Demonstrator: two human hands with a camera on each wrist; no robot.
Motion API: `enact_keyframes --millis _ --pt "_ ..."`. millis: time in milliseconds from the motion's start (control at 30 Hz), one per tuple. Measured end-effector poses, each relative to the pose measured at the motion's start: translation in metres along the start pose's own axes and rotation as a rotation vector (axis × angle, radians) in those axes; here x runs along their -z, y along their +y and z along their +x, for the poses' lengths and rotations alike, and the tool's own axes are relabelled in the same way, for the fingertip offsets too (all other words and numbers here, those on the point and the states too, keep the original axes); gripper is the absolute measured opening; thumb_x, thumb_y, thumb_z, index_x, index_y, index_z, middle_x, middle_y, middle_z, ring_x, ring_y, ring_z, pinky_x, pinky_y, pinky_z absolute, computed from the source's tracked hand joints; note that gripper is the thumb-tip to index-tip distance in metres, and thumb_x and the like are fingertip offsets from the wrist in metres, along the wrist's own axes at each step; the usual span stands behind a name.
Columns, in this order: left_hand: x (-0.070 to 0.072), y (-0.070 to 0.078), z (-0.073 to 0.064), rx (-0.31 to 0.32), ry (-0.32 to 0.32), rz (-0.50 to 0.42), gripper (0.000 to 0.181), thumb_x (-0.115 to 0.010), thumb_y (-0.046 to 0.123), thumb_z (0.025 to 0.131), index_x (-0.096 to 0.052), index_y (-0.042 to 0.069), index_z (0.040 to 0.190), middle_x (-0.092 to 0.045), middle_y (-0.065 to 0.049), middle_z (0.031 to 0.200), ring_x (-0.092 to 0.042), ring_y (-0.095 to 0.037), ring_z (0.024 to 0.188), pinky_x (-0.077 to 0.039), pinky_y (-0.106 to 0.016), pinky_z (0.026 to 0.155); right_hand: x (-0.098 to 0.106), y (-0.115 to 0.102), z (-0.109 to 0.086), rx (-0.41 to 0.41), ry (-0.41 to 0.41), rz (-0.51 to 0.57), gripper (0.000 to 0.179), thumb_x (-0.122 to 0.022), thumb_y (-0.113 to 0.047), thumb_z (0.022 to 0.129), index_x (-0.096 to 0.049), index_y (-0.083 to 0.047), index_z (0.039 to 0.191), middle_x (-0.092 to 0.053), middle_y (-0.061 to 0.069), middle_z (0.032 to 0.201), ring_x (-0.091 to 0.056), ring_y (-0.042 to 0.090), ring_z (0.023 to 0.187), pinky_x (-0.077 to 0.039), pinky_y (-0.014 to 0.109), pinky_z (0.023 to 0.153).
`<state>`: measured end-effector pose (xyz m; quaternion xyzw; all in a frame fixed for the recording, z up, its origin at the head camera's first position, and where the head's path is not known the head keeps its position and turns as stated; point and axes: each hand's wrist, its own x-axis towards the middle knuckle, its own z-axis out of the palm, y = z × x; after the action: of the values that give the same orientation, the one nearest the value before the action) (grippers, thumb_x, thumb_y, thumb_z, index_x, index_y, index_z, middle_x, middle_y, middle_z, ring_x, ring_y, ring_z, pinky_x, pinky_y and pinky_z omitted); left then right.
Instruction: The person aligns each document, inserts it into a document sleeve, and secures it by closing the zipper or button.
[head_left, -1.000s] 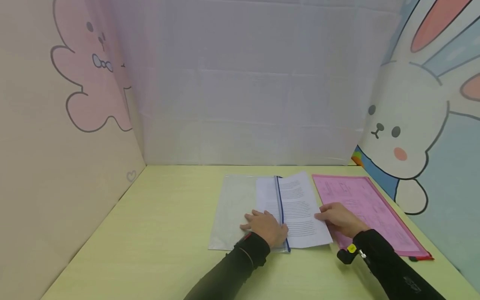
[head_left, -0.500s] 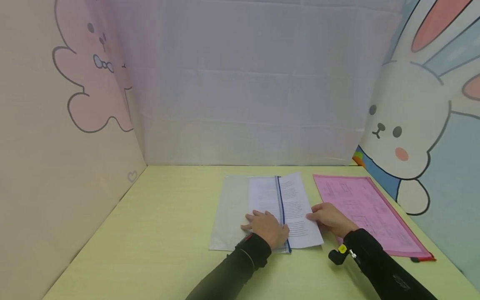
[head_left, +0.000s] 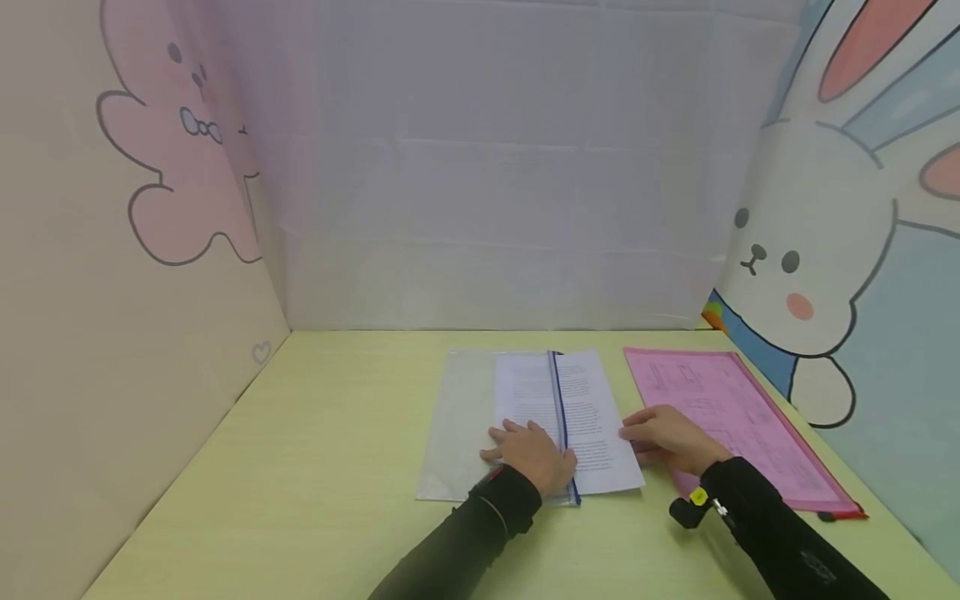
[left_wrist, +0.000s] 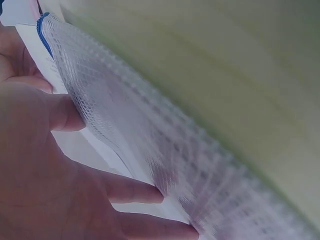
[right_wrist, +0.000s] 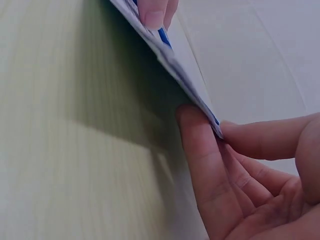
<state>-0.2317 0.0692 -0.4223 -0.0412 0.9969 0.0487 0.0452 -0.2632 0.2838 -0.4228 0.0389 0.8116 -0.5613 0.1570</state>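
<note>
A clear mesh zip pouch (head_left: 465, 400) with a blue zipper edge lies flat on the table. Printed sheets of paper (head_left: 596, 446) are partly inside it; their right part sticks out past the blue edge. My left hand (head_left: 534, 457) rests on the pouch with fingers spread and thumb beside the zipper edge. In the left wrist view its fingers touch the mesh (left_wrist: 115, 105). At the papers' right edge, my right hand (head_left: 670, 437) pinches them between thumb and fingers, as the right wrist view shows, the edge of the papers (right_wrist: 187, 85) being slightly raised off the table.
A pink zip pouch (head_left: 731, 417) with drawn sheets in it lies to the right, partly under my right hand and forearm. The yellow tabletop (head_left: 300, 467) runs to a white sheet (head_left: 502, 183) at the back, with painted walls on both sides.
The papers have slid left, further into the clear pouch, and lie straighter. My right hand moved left with them, then slightly back right. The left hand has stayed in place.
</note>
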Motion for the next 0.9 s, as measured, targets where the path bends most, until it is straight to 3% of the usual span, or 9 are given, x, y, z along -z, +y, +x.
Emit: enact_keyframes --millis 333,900 --pt "0.001 -0.002 0.002 -0.006 -0.042 0.011 0.082 -0.047 0.069 0.094 -0.051 0.01 0.149 -0.044 -0.027 0.152 -0.041 -0.052 0.138 -0.044 -0.068 0.1 -0.005 -0.003 0.0 -0.01 0.025 -0.047 0.046 -0.068 -0.007 0.095 -0.049 0.016 0.13 -0.061 0.023 0.114 -0.062 0.025 0.087 -0.058 0.035 0.078" --pt "0.004 -0.002 0.001 -0.021 -0.02 -0.009 0.08 -0.051 0.068 0.094 -0.055 0.008 0.146 -0.047 -0.028 0.149 -0.044 -0.052 0.136 -0.046 -0.067 0.097 -0.024 -0.011 0.007 0.013 -0.001 -0.056 0.04 -0.066 -0.004 0.096 -0.053 0.016 0.128 -0.065 0.021 0.112 -0.065 0.023 0.086 -0.059 0.036 0.076"
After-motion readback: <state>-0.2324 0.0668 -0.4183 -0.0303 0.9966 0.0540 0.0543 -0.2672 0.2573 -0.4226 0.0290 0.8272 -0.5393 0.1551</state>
